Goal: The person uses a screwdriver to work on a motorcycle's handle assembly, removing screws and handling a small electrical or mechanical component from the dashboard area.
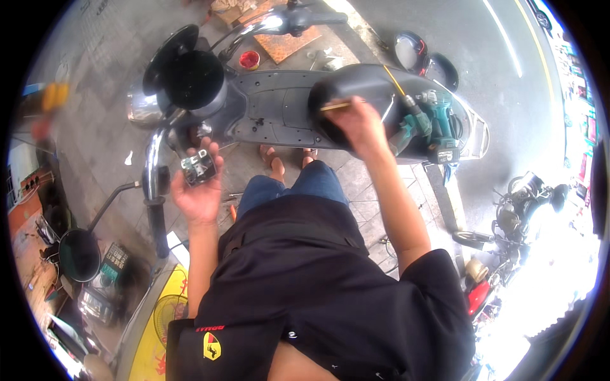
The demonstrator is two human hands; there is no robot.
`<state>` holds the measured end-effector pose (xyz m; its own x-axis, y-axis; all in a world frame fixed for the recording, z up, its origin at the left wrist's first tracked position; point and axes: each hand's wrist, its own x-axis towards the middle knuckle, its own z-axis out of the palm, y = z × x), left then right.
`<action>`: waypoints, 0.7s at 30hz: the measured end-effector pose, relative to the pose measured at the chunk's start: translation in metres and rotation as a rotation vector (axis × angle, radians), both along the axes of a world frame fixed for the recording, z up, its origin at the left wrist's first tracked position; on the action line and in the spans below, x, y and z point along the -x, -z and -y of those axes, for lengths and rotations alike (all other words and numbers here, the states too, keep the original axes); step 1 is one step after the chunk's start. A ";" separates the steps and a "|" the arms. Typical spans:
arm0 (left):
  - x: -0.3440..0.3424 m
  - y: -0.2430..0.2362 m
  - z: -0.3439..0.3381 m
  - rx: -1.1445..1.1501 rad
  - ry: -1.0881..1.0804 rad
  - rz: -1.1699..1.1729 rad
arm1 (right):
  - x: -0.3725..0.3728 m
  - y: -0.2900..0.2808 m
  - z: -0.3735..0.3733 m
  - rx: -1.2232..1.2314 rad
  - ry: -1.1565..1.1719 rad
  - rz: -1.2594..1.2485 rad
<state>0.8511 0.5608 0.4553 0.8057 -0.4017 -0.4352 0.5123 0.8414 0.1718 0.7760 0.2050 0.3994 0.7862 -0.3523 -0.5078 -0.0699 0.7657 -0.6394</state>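
Note:
My left hand [198, 187] is raised palm up and holds a small grey and black switch block [198, 166] next to the scooter's left handlebar [153, 190]. Over the black scooter seat [356, 86], my right hand [359, 124] is closed on a thin yellow-handled tool [333, 106]. A green cordless drill [438, 124] lies on the seat's rear part, to the right of that hand. A yellow-shafted screwdriver [399, 86] rests beside the drill.
The scooter [273, 108] stands crosswise in front of me with its front panels off. A round mirror [79, 254] sticks out at lower left. A red cup [249, 60] sits on the ground behind. Another motorbike [521, 209] is parked at right. Helmets [422, 57] lie on the road.

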 end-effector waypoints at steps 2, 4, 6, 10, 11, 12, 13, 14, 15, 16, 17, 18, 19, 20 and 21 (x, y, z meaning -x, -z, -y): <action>0.000 0.002 0.001 -0.005 0.001 0.020 | 0.020 0.021 0.052 0.327 0.053 -0.171; 0.000 0.002 0.002 -0.019 0.007 0.026 | 0.036 0.045 0.095 0.505 0.150 -0.273; 0.000 0.001 0.004 -0.023 0.015 0.025 | 0.046 0.068 0.127 0.523 0.244 -0.308; 0.001 -0.005 0.006 -0.010 0.001 0.011 | 0.058 0.101 0.156 0.567 0.288 -0.228; 0.001 -0.006 0.006 -0.017 0.001 0.010 | 0.060 0.106 0.157 0.566 0.272 -0.216; 0.001 -0.007 0.007 -0.010 -0.001 0.017 | 0.060 0.109 0.158 0.569 0.272 -0.211; 0.001 -0.006 0.007 -0.005 -0.003 0.022 | 0.061 0.110 0.158 0.580 0.273 -0.187; 0.002 -0.006 0.008 -0.010 -0.011 0.011 | 0.060 0.110 0.158 0.566 0.278 -0.191; 0.002 -0.005 0.007 0.015 -0.015 0.019 | 0.060 0.111 0.157 0.559 0.282 -0.178; 0.001 -0.005 0.007 0.028 -0.024 0.014 | 0.059 0.110 0.157 0.551 0.286 -0.162; 0.001 -0.004 0.007 0.035 -0.038 0.000 | 0.058 0.110 0.156 0.549 0.297 -0.144; 0.001 -0.003 0.006 0.030 -0.036 0.010 | 0.057 0.110 0.156 0.535 0.290 -0.135; 0.001 -0.002 0.006 0.020 -0.037 0.012 | 0.057 0.110 0.157 0.529 0.296 -0.133; 0.000 -0.001 0.005 0.011 -0.035 0.015 | 0.057 0.109 0.157 0.525 0.322 -0.134; -0.001 0.000 0.005 0.039 -0.036 0.018 | 0.057 0.109 0.158 0.521 0.309 -0.123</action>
